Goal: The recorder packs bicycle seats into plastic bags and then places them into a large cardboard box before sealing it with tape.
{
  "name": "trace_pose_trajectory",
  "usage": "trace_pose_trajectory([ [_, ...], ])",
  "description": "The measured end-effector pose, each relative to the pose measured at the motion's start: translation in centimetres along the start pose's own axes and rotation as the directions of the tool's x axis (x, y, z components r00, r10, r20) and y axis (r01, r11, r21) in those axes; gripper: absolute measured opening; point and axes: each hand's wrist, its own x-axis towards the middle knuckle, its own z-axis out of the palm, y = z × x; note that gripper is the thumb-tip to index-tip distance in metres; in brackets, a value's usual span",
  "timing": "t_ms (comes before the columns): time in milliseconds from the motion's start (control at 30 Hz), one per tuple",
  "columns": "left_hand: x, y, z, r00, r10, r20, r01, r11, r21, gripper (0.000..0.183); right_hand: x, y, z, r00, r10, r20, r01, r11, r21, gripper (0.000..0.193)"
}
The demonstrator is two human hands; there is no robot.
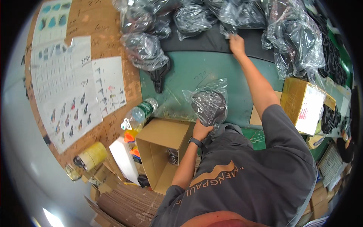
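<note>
In my left hand [202,130] is the gathered lower end of a clear plastic bag holding a dark bicycle saddle [208,106], just above my lap at the table's near edge. My fingers are closed round it, and a dark watch band sits on that wrist. My right arm reaches far across the green table [181,70]. At its end my right hand [237,45] pinches the plastic of another bagged saddle [244,15] in the row at the back. Beside it lies a further bagged saddle [193,19]. At the left, a saddle's black nose [160,75] pokes out of its bag.
An opened cardboard box [162,138] stands by my left forearm, dark wrapped items inside. Near it are a plastic bottle [141,111] and a yellow tape roll [90,157]. Flattened cardboard [124,200] lies lower left. A yellow-sided box [302,102] stands right, below bagged saddles [295,41].
</note>
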Motion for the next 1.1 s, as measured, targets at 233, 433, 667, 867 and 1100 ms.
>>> trace_pose_trajectory([
  [233, -7.5, 0.1, -6.3, 0.974, -0.058, 0.217, 0.193, 0.708, -0.679, 0.06, -19.1, 2.6, -8.7, 0.895, -0.106, 0.434, 0.289, 0.878, -0.382, 0.032],
  [433, -19.6, -2.1, -14.3, 0.97, 0.187, 0.158, 0.081, 0.364, -0.928, 0.082, -34.2, 1.4, -15.1, 0.838, 0.236, 0.492, 0.099, 0.821, -0.562, 0.098],
  [667, -25.3, -13.9, -19.5, 0.903, 0.406, 0.142, -0.071, 0.466, -0.882, 0.102, -41.0, -1.6, -5.6, 0.849, -0.047, 0.527, 0.434, 0.632, -0.642, 0.13],
  [867, -28.0, -27.3, -21.9, 0.908, 0.387, 0.16, 0.083, 0.207, -0.975, 0.086, -44.5, -5.8, -2.5, 0.746, -0.02, 0.666, 0.582, 0.505, -0.637, 0.154],
  [1100, -13.9, -47.8, -7.9, 0.774, 0.582, 0.247, 0.391, -0.133, -0.911, 0.067, -46.6, -10.8, 0.4, 0.701, 0.378, 0.604, 0.549, 0.255, -0.796, 0.153],
])
